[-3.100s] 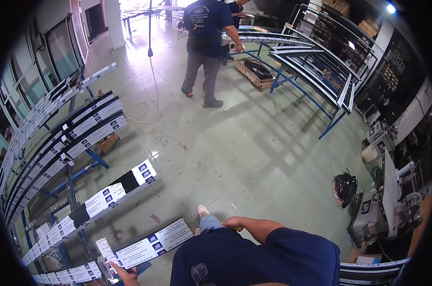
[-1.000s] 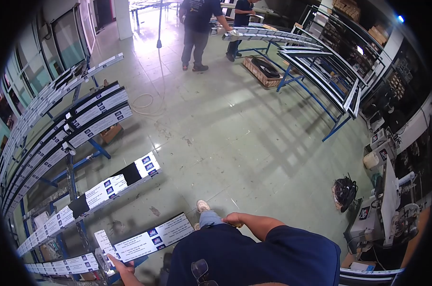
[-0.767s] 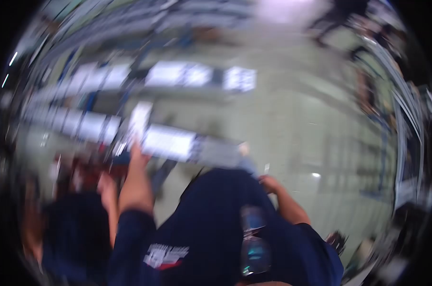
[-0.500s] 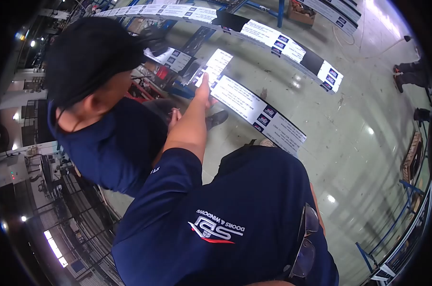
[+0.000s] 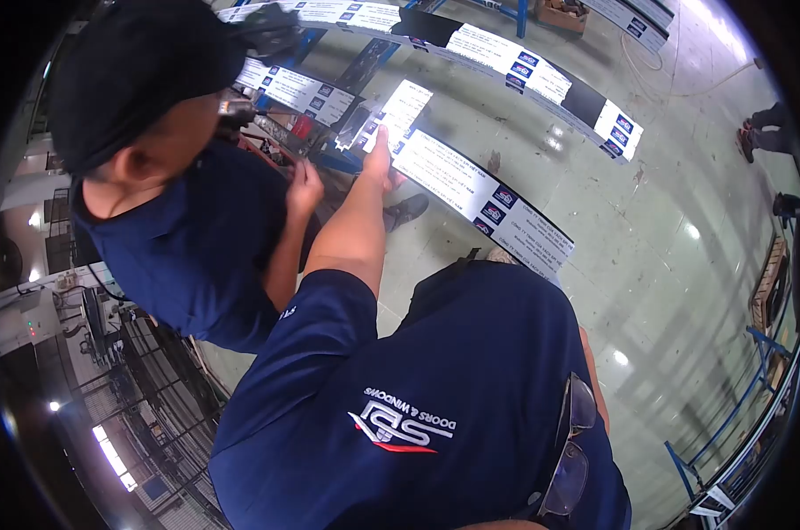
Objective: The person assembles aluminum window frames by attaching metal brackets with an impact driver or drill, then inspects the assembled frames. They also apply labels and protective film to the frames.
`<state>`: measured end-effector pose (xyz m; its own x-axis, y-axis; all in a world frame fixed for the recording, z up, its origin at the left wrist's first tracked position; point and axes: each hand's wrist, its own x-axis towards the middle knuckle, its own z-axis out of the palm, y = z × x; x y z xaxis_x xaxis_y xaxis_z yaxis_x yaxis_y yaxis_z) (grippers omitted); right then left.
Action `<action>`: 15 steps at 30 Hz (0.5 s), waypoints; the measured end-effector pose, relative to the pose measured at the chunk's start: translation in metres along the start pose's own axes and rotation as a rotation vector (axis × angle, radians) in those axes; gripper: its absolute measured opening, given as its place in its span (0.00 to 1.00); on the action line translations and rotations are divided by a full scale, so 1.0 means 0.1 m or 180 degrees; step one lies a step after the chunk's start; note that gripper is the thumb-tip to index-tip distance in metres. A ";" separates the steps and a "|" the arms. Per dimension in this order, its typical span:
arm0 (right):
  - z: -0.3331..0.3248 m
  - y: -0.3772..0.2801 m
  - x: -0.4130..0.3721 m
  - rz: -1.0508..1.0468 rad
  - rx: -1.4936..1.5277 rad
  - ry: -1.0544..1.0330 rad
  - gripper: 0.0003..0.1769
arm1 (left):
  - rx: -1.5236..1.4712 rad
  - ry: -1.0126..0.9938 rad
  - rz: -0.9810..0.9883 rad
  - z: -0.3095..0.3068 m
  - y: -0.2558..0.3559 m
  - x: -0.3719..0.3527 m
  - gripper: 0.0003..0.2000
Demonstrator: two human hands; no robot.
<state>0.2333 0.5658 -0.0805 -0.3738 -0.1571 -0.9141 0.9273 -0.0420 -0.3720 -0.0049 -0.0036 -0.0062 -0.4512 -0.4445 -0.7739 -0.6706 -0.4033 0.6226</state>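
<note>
My left hand [image 5: 379, 161] reaches forward with its fingers wrapped round the end of a long metal profile [image 5: 484, 194] covered in white printed film with dark blue logo labels. The thumb lies on top and the other fingers are mostly hidden under it. Right at the thumb, a shorter film-covered piece [image 5: 406, 106] points away at an angle to the long profile. The long profile slants down to the right, its near end close above my knee area. My right hand is out of sight behind my body.
A co-worker in a black cap [image 5: 144, 79] leans in at the left, one hand [image 5: 305, 184] raised near my forearm. Long filmed profiles [image 5: 488, 49] cross the back on blue stands. A cardboard box [image 5: 562, 16] sits behind; a blue rack [image 5: 727, 433] stands at the right.
The co-worker has shifted left, with the hand raised and now showing more clearly. My left hand keeps its hold on the profile; the view has moved slightly.
</note>
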 end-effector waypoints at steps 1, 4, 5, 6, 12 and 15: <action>-0.01 0.01 0.02 0.0012 0.0049 -0.0003 0.25 | 0.0020 0.0022 -0.0015 0.00 0.01 -0.01 0.36; -0.04 0.05 0.08 0.0055 0.0205 -0.0006 0.25 | -0.0003 0.0000 -0.0017 0.00 0.01 -0.02 0.35; -0.05 0.07 0.09 0.0068 0.0259 -0.0007 0.25 | -0.0053 -0.0046 -0.0002 0.00 0.00 -0.02 0.35; -0.06 0.09 0.10 0.0086 0.0314 -0.0004 0.25 | -0.0045 -0.0046 -0.0006 0.00 0.00 -0.03 0.35; -0.36 0.45 0.60 0.0172 0.0625 -0.0049 0.26 | -0.0094 0.0005 0.0054 0.02 0.00 -0.05 0.36; -0.43 0.52 0.69 0.0103 0.0563 -0.0101 0.26 | -0.0013 0.0016 0.0109 0.02 -0.01 -0.04 0.36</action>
<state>0.2549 0.5947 -0.1702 -0.3455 -0.1923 -0.9185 0.9289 -0.2090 -0.3057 -0.0036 0.0007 -0.0040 -0.4709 -0.4621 -0.7515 -0.6525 -0.3909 0.6492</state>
